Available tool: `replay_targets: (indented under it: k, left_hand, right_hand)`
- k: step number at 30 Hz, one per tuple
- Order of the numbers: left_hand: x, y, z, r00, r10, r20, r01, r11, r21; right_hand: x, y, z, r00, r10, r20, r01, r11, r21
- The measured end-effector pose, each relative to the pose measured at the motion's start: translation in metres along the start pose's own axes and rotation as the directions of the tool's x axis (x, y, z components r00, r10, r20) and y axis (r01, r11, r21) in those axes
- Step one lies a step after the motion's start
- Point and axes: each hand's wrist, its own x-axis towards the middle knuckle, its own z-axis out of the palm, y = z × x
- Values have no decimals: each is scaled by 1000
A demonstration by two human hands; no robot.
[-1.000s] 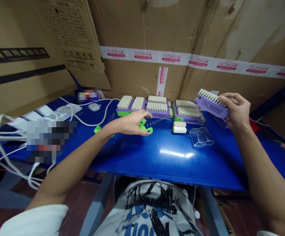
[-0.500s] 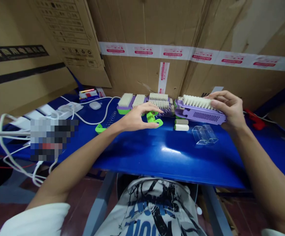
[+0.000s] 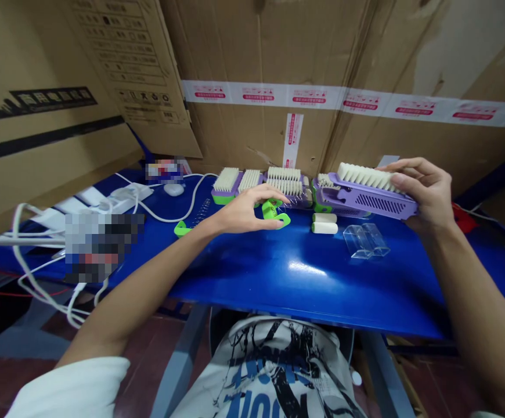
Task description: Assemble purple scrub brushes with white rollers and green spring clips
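Grip of L hand [image 3: 247, 210], approx half-spread, pinches green clip [image 3: 271, 210]; R hand [image 3: 429, 194] clamped on purple brush [image 3: 372, 200] end.

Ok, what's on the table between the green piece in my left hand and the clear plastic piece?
In the head view, two pale cylinders lie side by side between the green piece and the clear plastic piece.

A loose, plain white sleeve [image 3: 72, 389] ends in a wide hem [image 3: 119, 380] near the left elbow [image 3: 104, 337]. The pale greyish-white shirt front [image 3: 270, 366] carries jagged, brushstroke-like black streaks [image 3: 295, 374] and bold blue capital lettering [image 3: 266, 404].
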Motion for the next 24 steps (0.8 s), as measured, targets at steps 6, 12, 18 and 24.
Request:
replay_targets:
  k: [6, 12, 18, 24]
  left_hand:
    - [-1, 1, 0, 998, 36, 56, -38, 999, 21]
    - [-3, 1, 0, 995, 16, 96, -15, 1000, -16]
    - [-7, 7, 9, 993, -25, 111, 52, 968, -247]
    - [-5, 1, 17, 998, -6, 66, 30, 933, -359]
  right_hand:
    - [-4, 2, 4, 995, -16, 103, 17, 1000, -11]
    - [-9, 9, 8, 974, -42, 222, 47, 999, -15]
    - [-29, 12, 37, 945, -38, 325, 46, 999, -15]
    - [-39, 11, 51, 956, -40, 289, 43, 999, -4]
